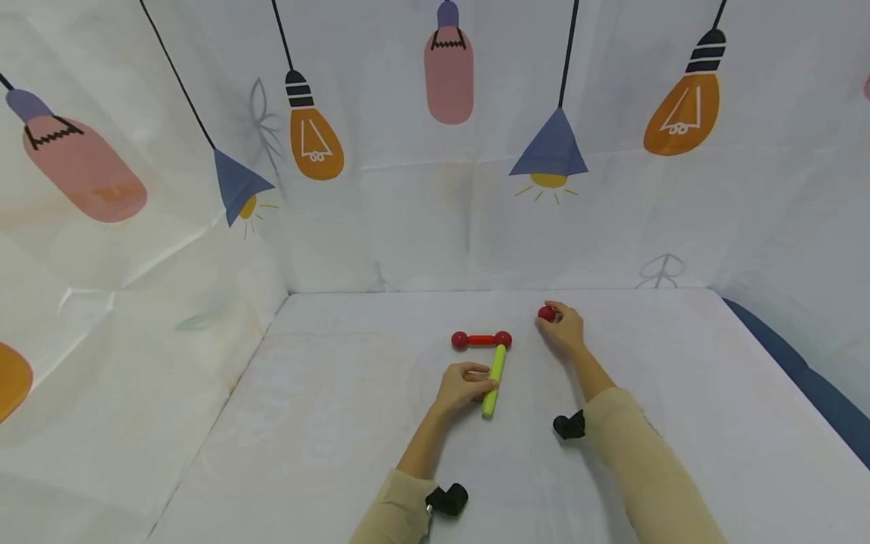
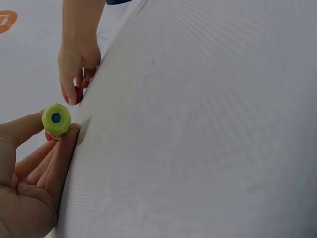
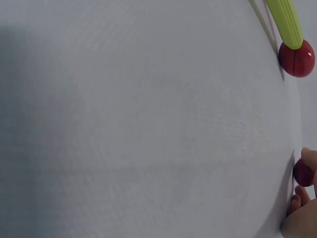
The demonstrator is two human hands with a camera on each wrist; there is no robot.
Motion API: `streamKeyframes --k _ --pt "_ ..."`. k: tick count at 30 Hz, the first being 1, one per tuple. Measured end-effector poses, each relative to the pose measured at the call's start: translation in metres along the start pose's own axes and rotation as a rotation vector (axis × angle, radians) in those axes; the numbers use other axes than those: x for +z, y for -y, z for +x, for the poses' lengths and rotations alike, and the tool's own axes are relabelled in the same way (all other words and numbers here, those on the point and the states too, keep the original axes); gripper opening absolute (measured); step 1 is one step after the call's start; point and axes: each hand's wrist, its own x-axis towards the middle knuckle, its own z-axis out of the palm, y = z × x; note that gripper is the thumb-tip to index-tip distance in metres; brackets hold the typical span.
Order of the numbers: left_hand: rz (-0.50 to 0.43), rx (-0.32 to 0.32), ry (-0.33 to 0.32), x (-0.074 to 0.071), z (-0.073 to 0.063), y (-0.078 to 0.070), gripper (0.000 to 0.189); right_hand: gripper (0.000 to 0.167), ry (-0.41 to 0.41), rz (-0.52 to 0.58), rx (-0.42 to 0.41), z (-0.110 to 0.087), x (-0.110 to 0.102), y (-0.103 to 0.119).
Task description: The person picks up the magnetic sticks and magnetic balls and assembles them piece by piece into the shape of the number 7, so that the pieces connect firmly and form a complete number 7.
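Note:
My left hand [image 1: 464, 385] pinches a yellow-green rod [image 1: 499, 361] between thumb and fingers. The rod's far end meets a red ball [image 1: 503, 338], and a short red rod [image 1: 482, 340] links that ball to a second red ball [image 1: 459, 340] on its left. In the left wrist view the near end of the yellow-green rod [image 2: 56, 119] faces the camera, many-sided with a dark round centre. Farther back on the right, my right hand [image 1: 567, 331] holds a loose red ball [image 1: 546, 312] in its fingertips, low over the table.
The white table [image 1: 326, 423] ends at a back edge close behind the right hand. A white sheet printed with lamps [image 1: 408, 227] hangs behind and along the left side. Dark blue fabric [image 1: 802, 370] shows past the right edge. Black wrist devices [image 1: 446, 499] sit at both sleeves.

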Motion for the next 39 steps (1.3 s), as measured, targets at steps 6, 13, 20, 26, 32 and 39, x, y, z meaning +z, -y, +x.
streamKeyframes --k 6,13,20,26,32,39 --pt "-0.014 0.001 0.001 0.001 0.001 0.001 0.036 0.047 -0.028 -0.002 -0.021 -0.005 0.001 0.0" --pt "-0.025 0.008 0.004 0.0 0.001 0.001 0.037 0.047 0.002 0.019 0.011 -0.012 -0.002 0.002" --pt "-0.027 0.017 0.007 -0.001 0.0 0.001 0.036 0.048 0.02 0.047 0.045 -0.019 -0.007 0.002" --pt "-0.026 0.022 0.012 0.0 0.0 0.001 0.037 0.051 0.088 0.055 0.099 -0.031 -0.017 0.006" --pt "-0.013 0.03 0.015 0.0 -0.001 0.001 0.036 0.054 0.169 0.054 0.109 -0.048 -0.025 0.012" --pt "-0.014 0.041 0.027 -0.002 -0.015 -0.018 0.034 0.053 0.211 0.088 0.072 -0.066 -0.027 0.015"
